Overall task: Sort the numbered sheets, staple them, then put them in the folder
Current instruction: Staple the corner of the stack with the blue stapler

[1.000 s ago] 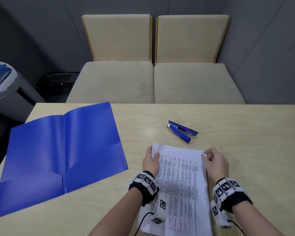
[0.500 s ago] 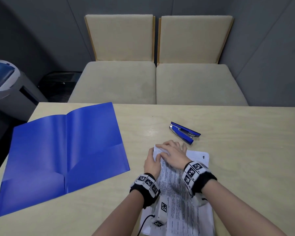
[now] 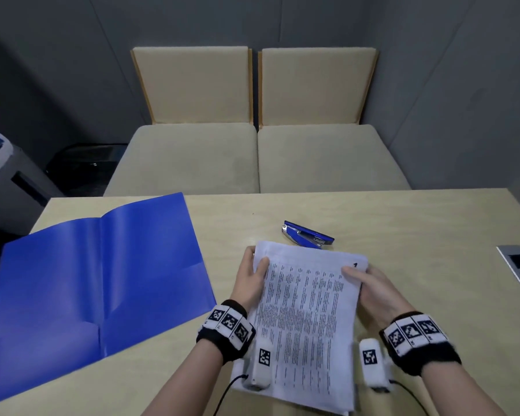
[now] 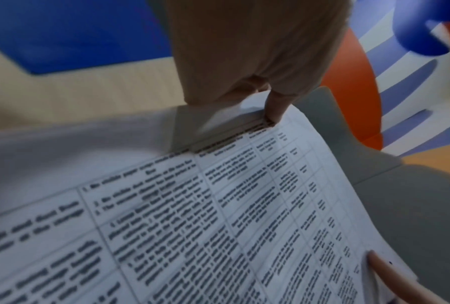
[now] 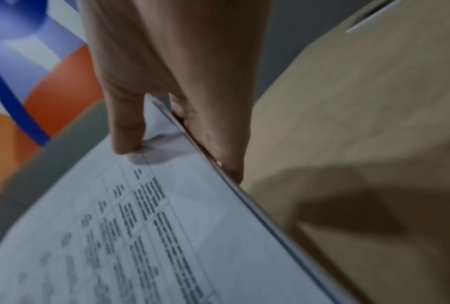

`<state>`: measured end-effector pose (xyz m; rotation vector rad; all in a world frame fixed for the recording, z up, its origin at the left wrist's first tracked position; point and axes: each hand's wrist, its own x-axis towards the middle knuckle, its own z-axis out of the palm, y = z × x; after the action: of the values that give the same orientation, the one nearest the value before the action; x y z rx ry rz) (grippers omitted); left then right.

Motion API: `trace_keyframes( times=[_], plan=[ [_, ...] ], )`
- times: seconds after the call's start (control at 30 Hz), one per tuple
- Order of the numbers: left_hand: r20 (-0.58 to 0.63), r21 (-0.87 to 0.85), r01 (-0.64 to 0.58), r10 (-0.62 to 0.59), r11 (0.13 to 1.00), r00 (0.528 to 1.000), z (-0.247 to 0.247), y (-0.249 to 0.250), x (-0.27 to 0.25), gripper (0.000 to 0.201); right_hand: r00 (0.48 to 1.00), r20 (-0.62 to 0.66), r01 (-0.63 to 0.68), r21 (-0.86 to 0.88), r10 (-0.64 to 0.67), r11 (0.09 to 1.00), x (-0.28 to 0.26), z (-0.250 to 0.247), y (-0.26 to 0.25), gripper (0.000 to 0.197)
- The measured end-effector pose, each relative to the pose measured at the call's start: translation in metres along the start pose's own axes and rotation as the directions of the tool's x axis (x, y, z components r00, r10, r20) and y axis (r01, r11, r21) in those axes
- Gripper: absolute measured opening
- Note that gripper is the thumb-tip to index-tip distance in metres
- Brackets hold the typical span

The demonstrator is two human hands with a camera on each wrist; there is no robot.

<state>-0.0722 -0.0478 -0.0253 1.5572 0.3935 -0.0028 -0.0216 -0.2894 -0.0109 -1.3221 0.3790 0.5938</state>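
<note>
Sheets (page 1 up) pinched between left hand and right hand.

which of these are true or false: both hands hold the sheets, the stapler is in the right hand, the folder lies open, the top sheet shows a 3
1. Both hands hold the sheets: true. The left hand and right hand grip the sheets at opposite edges.
2. The stapler is in the right hand: false. The stapler lies on the table beyond the sheets.
3. The folder lies open: true. The folder is spread flat.
4. The top sheet shows a 3: false. Its corner reads 1.
</note>
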Motion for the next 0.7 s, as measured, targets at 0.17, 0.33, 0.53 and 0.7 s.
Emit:
trace_keyframes(
  times=[0.17, 0.33, 0.53, 0.7],
  plan=[
    [-0.212, 0.225, -0.268, 0.316, 0.937, 0.925, 0.002, 0.069, -0.006, 0.009, 0.949, 0.029, 0.315, -0.042, -0.314, 0.948, -0.035, 0.034, -0.059, 0.058],
    [-0.403, 0.344, -0.453, 0.565, 0.822, 0.72, 0.019, 0.118, -0.023, 0.012, 0.738, -0.082, 0.667, -0.06, -0.67, 0.742, -0.074, 0.081, -0.078, 0.009],
    [-0.408, 0.327, -0.396, 0.506, 0.858, 0.76, 0.022, 0.083, -0.023, 0.014, 0.683, -0.115, 0.707, -0.143, -0.721, 0.693, -0.064, 0.102, -0.046, 0.017],
    [-0.376, 0.333, -0.366, 0.478, 0.869, 0.793, 0.011, 0.071, -0.017, 0.013, 0.579, -0.171, 0.729, -0.33, -0.798, 0.6, -0.044, 0.099, -0.042, 0.037]
  ],
)
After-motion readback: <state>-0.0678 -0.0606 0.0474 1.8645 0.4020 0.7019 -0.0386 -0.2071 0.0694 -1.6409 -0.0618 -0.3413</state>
